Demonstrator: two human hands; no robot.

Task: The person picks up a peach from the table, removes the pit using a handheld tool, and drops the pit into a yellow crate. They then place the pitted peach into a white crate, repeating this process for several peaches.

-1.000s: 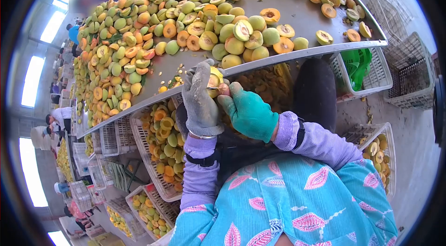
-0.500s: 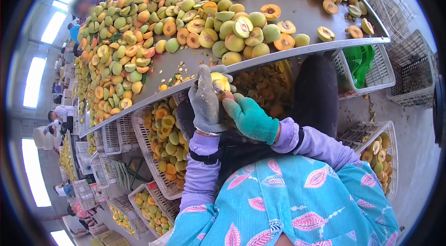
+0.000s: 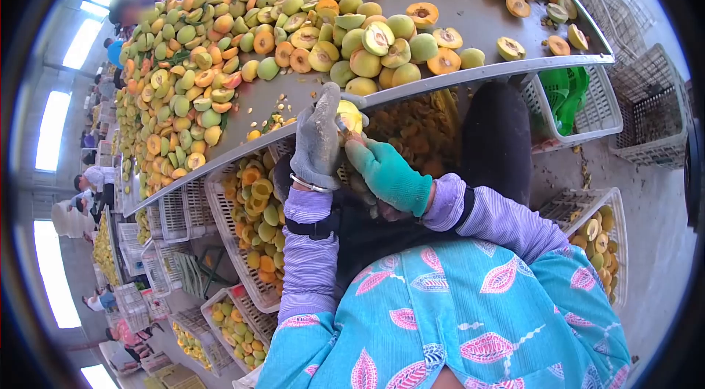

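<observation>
My left hand, in a grey dusty glove, is closed around a yellow fruit half near the table's front edge. Against that fruit are the fingers of my right hand, in a green glove. They are pressed together on something small that I cannot make out. Whole and halved yellow, green and orange fruits are heaped on the metal table just beyond my hands. Below the table edge, between my knees, more fruit pieces lie in a dim container.
A crate of fruit halves stands left of my legs, another crate at the right. A white crate holds green plastic. Empty crates sit at the far right. Other people are at the far left.
Both my hands have shifted slightly left with the fruit between them. The left hand is tilted a little more upright. The table and crates appear slightly shifted in the view.
</observation>
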